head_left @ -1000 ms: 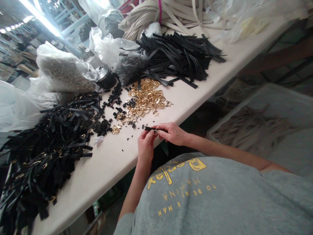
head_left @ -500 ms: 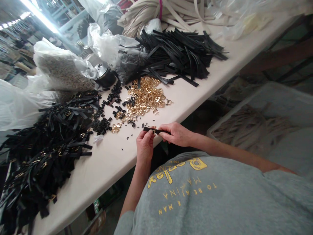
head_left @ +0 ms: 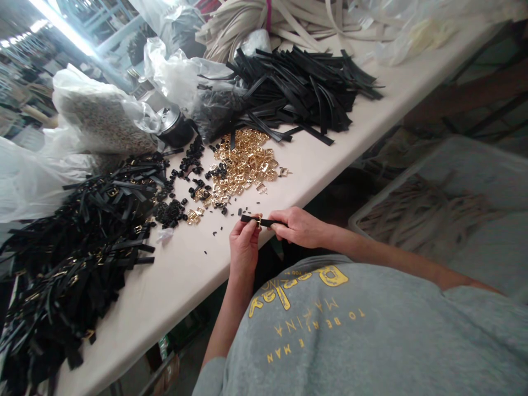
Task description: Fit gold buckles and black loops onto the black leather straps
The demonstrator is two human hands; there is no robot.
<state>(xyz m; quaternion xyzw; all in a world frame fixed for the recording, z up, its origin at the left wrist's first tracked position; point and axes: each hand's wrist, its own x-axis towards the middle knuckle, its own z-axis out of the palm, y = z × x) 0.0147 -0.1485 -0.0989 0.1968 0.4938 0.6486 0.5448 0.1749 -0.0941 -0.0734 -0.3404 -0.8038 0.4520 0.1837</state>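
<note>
A short black strap (head_left: 269, 223) stretches between my two hands at the table's front edge, with a gold buckle (head_left: 259, 221) around it. My left hand (head_left: 244, 237) pinches the strap and buckle between thumb and fingers, and one strap end sticks out past the thumb. The other end is gripped by my right hand (head_left: 295, 225), its fingers closed. Beyond the hands lies a heap of loose gold buckles (head_left: 243, 165), with small black loops (head_left: 171, 213) to its left.
Finished-looking black straps with buckles (head_left: 94, 236) pile up on the left. Plain black straps (head_left: 301, 88) lie at the back, near a black tin (head_left: 175, 126) and plastic bags (head_left: 103, 110). A clear bin (head_left: 445, 148) stands below the table at right.
Both hands keep their grip on the strap and buckle, almost in the same place. The view has shifted very slightly; nothing else visibly differs.
</note>
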